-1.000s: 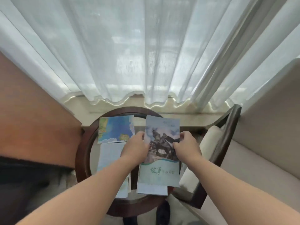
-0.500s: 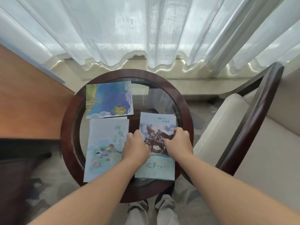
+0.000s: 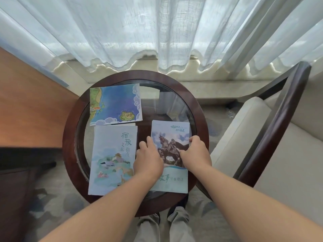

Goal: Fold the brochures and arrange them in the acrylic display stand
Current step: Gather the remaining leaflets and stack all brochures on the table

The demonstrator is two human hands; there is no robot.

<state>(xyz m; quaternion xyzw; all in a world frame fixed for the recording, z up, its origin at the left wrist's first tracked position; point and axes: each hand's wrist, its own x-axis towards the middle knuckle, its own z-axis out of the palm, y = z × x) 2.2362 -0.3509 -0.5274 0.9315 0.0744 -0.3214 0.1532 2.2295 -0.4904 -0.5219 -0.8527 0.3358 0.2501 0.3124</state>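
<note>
We grip the horse brochure (image 3: 172, 137) by its two long edges. Our left hand (image 3: 148, 163) curls its fingers over the left edge and our right hand (image 3: 195, 154) pinches the right edge, so the rider on the cover shows between them. The brochure lies on the glass of the round table (image 3: 69, 137), its bottom edge reaching the dark rim below our wrists. Just left of the left hand lies a landscape brochure (image 3: 111, 154). Beyond it, up and left of both hands, lies a map brochure (image 3: 115, 105). Right of the right hand stands a chair (image 3: 283, 116).
</note>
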